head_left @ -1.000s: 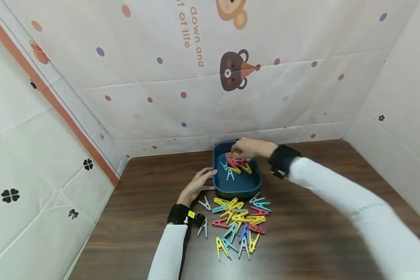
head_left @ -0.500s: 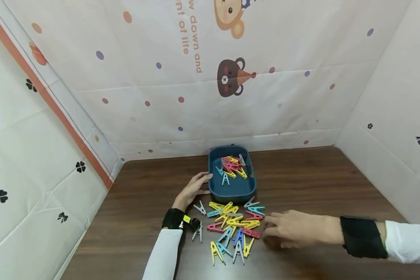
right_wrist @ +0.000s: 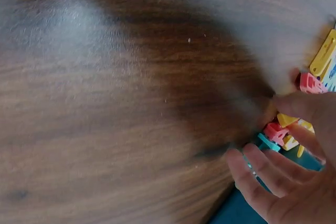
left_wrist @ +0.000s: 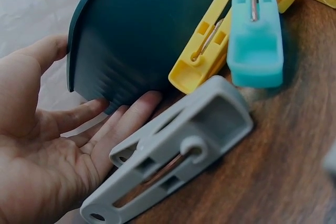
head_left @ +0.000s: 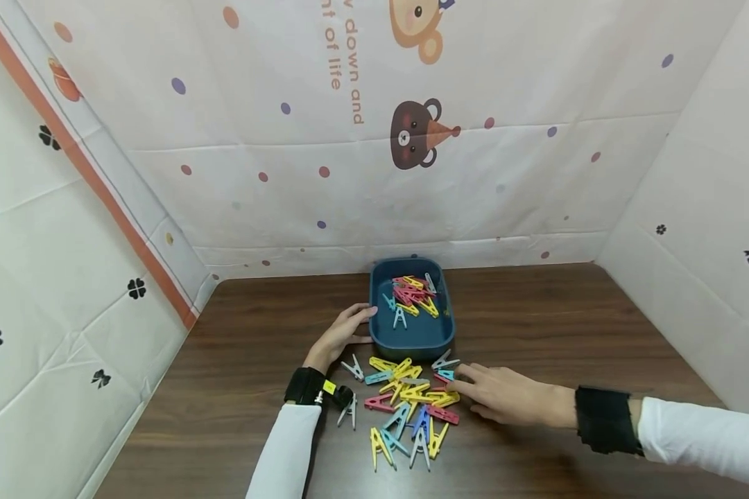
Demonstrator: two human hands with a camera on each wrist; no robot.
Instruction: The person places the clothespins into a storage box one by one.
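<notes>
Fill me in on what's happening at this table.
A person is working with a pile of coloured clothespins on a wooden table. The left hand rests against the side of a dark teal tray that already holds several pins. The right hand reaches into the pile's right edge, fingertips on a teal pin and a pink one; no firm grip shows.

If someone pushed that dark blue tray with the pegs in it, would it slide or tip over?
The tray looks low and broad, so it would probably slide on the smooth table rather than tip. It seems to be light plastic; perhaps that is why the left hand rests against its side.
</notes>
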